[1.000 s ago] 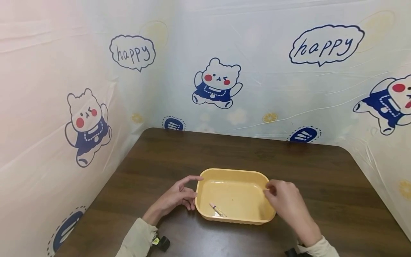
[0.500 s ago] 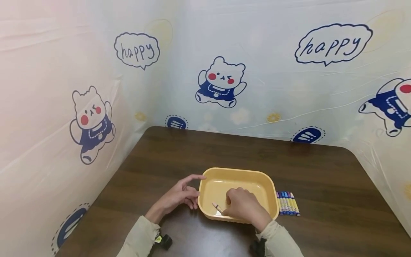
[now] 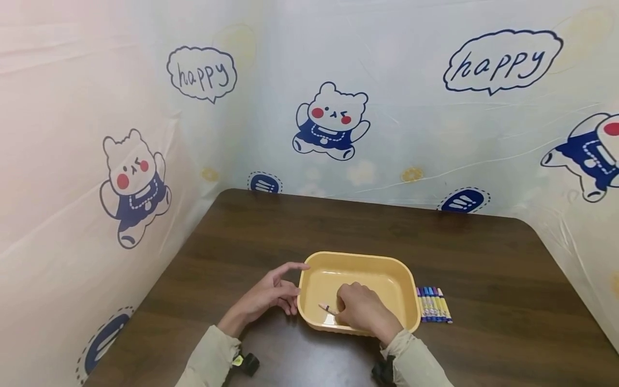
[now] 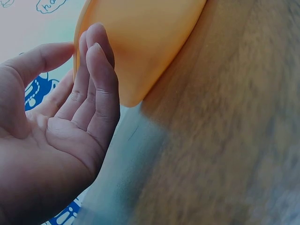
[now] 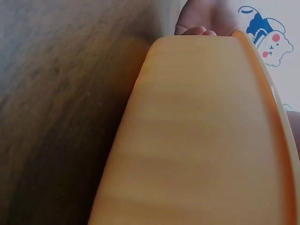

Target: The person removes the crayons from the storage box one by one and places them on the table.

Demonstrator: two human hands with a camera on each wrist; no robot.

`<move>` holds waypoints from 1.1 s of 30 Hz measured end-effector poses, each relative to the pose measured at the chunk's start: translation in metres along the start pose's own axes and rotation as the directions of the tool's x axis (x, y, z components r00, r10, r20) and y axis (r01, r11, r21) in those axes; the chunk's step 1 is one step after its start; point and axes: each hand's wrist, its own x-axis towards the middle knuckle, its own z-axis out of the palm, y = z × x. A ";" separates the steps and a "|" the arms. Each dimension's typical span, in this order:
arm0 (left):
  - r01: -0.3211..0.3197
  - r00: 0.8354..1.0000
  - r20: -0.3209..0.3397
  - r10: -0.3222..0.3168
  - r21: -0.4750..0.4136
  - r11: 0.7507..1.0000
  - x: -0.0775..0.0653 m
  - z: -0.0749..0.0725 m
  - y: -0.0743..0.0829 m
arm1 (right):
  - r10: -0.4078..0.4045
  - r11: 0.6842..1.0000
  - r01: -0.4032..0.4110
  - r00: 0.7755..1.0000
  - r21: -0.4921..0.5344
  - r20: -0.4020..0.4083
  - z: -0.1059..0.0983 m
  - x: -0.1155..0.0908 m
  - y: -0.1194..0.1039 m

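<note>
A yellow plastic basin (image 3: 358, 262) stands on the dark wooden table. At its left side my left hand (image 3: 268, 293) touches the rim with thumb and index fingertip. In the left wrist view, the other loosely bent fingers (image 4: 101, 70) lie beside the basin's outer wall (image 4: 150, 42). My right hand (image 3: 360, 306) reaches down inside the basin and pinches a crayon (image 3: 327, 308). Its pale tip points left, while the other end is hidden by the fingers. The right wrist view is mostly filled by the basin's outer wall (image 5: 197, 126).
Several crayons (image 3: 434, 305) with blue, purple and pale tips lie side by side in a row, against the basin's right side. Patterned sheeting (image 3: 401, 123) rises behind the table (image 3: 367, 226) and along both sides.
My right hand has left the basin's right edge, uncovering the crayon row, and moved left into the basin onto the crayon, which has turned slightly. The left hand stays at the rim.
</note>
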 end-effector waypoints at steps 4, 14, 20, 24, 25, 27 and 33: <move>0.013 1.000 0.011 -0.013 -0.005 1.000 -0.001 0.000 -0.002 | -0.001 1.000 0.001 1.000 -0.003 -0.002 0.000 -0.001 0.001; 0.004 1.000 -0.008 -0.004 0.016 1.000 -0.003 0.001 0.001 | 0.026 1.000 -0.025 0.994 0.013 -0.102 0.002 -0.001 0.007; 0.002 1.000 0.003 -0.002 0.009 1.000 -0.003 0.000 0.000 | 0.035 0.999 -0.025 0.969 0.043 -0.243 -0.003 -0.004 0.010; -0.004 1.000 0.006 0.004 0.007 1.000 -0.001 -0.001 0.000 | 0.061 0.996 -0.037 0.948 0.083 -0.311 -0.010 -0.008 0.012; -0.005 1.000 0.008 0.005 0.007 1.000 0.000 -0.001 0.000 | 0.072 0.995 -0.046 0.944 0.087 -0.322 -0.011 -0.010 0.012; -0.010 1.000 0.010 0.010 0.009 1.000 0.000 -0.002 0.000 | 0.082 0.995 -0.056 0.934 0.085 -0.348 -0.015 -0.013 0.014; -0.024 0.999 0.021 0.024 0.008 1.000 0.001 -0.003 0.000 | 0.101 0.993 -0.068 0.903 0.093 -0.417 -0.025 -0.025 0.021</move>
